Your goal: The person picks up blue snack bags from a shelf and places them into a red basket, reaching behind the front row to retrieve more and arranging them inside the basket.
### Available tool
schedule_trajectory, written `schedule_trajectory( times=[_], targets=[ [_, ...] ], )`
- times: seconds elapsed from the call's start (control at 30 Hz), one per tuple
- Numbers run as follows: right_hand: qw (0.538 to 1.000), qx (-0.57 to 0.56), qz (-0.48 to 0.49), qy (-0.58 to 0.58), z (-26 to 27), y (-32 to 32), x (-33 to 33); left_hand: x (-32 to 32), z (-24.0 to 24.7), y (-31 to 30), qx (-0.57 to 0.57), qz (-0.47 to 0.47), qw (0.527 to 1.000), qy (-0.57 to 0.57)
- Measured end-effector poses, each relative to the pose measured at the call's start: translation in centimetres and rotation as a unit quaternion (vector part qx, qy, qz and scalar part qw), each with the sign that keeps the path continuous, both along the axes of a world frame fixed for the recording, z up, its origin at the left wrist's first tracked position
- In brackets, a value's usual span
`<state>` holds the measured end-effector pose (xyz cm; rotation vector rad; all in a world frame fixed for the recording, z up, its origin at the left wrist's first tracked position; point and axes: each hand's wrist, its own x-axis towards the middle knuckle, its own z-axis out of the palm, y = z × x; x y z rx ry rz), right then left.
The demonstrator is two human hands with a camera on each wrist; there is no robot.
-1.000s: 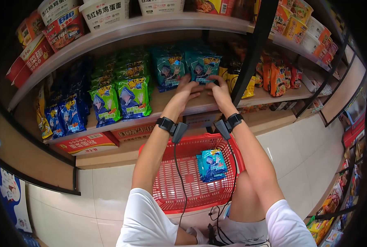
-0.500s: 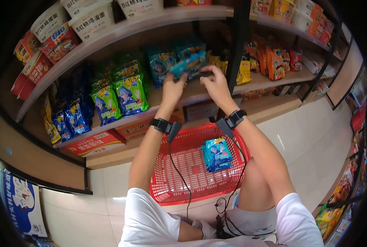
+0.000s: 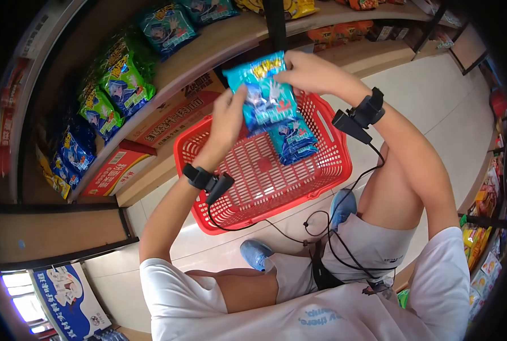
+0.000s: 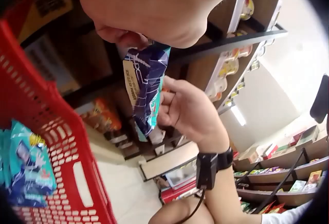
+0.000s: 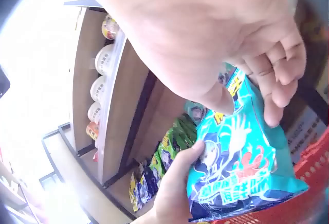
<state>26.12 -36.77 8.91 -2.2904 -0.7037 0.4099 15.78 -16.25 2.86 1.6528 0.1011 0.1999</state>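
A teal snack bag (image 3: 263, 94) is held up between both hands, over the far part of the red basket (image 3: 253, 202). The left hand (image 3: 228, 118) pinches its left side, thumb on the front. At its upper right, the right hand (image 3: 310, 73) grips the bag with the thumb over the front. In the right wrist view the bag (image 5: 241, 157) shows its printed front; the left wrist view shows its dark blue back (image 4: 149, 85). Inside the basket lie other teal bags (image 3: 294, 142), partly behind the held one.
Teal bags (image 3: 165, 29), green bags (image 3: 122, 85) and blue bags (image 3: 74, 150) stand on the shelf at the left and back. Red cartons (image 3: 117, 170) sit below the shelf. Black cables (image 3: 276, 227) hang from the wrist cameras across the basket's near rim. A blue shoe (image 3: 255, 254) is close by.
Both hands have come away from the shelf with a teal bag, to above the basket. The right hand, apart from the bag half a second ago, now grips it. The view has tilted down.
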Motion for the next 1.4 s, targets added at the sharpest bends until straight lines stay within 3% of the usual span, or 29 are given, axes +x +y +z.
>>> schedule_trajectory(
  times=[0.07,0.1,0.17,0.23,0.3,0.37,0.43,0.5,0.57,0.67,0.8,0.9,0.93,0.97,1.0,1.03,1.07,1.1,1.17,1.27,1.4],
  targets=[
    [0.995,-0.064,0.042,0.058,-2.4,-1.1,0.5,-1.1,-2.8,-1.3,-0.057,-0.016,0.990,0.130],
    [0.989,-0.090,0.067,0.097,-4.4,-1.5,0.9,-1.3,-4.3,-1.7,-0.027,-0.025,0.983,0.178],
    [0.984,-0.057,0.059,0.161,-8.1,-2.2,0.5,-0.8,-10.5,-1.9,-0.078,-0.029,0.967,0.241],
    [0.973,-0.089,0.113,0.180,-9.0,-2.4,0.3,-1.3,-10.7,-4.2,-0.157,-0.008,0.942,0.298],
    [0.975,-0.057,0.109,0.186,-12.5,-2.1,0.6,0.0,-14.2,-4.2,-0.168,-0.017,0.924,0.342],
    [0.972,-0.110,0.091,0.188,-13.5,-1.8,0.8,1.4,-17.6,-4.2,-0.200,-0.016,0.908,0.367],
    [0.972,-0.143,0.073,0.174,-15.4,-1.2,1.4,2.3,-17.6,-4.5,-0.137,-0.018,0.912,0.386],
    [0.966,-0.179,0.037,0.181,-12.9,-1.3,0.2,2.9,-17.1,-4.7,-0.075,-0.017,0.912,0.403],
    [0.973,-0.198,0.061,0.105,-14.9,-0.4,0.8,2.8,-16.9,-5.2,-0.087,-0.004,0.914,0.396],
    [0.976,-0.185,0.033,0.114,-15.5,-0.5,0.4,2.1,-16.2,-5.7,-0.092,0.008,0.920,0.381],
    [0.967,-0.227,0.080,0.084,-14.6,0.3,0.1,1.0,-15.0,-5.3,-0.075,0.012,0.929,0.363],
    [0.968,-0.223,0.089,0.075,-9.8,1.1,-0.8,1.5,-14.1,-4.3,-0.006,0.032,0.956,0.292],
    [0.972,-0.202,0.110,-0.041,-9.5,2.1,-0.9,1.9,-13.7,-3.9,0.020,0.047,0.970,0.237],
    [0.981,-0.162,0.077,-0.074,-8.6,3.4,-0.9,2.2,-13.2,-3.2,0.046,0.061,0.980,0.182],
    [0.994,-0.073,0.069,-0.046,-7.5,4.7,-0.7,2.5,-11.0,-2.6,-0.013,0.056,0.990,0.132],
    [0.998,0.015,0.058,-0.012,-6.4,5.8,-0.4,2.7,-8.8,-1.6,0.044,0.068,0.994,0.073],
    [0.993,0.071,0.064,-0.068,-6.6,7.2,0.7,3.0,-6.0,-0.7,0.097,0.077,0.992,0.014],
    [0.994,0.102,0.035,0.028,-4.2,7.8,0.7,3.5,-3.6,0.3,0.145,0.089,0.984,-0.049],
    [0.970,0.241,0.021,-0.010,-3.4,9.5,1.8,4.8,-0.3,2.2,0.039,0.110,0.991,-0.059],
    [0.952,0.298,-0.012,-0.066,-2.3,11.3,3.8,6.3,3.4,4.6,-0.011,0.146,0.983,-0.113],
    [0.934,0.342,-0.077,-0.065,-1.0,13.4,4.7,6.5,6.1,5.7,-0.127,0.169,0.975,-0.072]
  ],
)
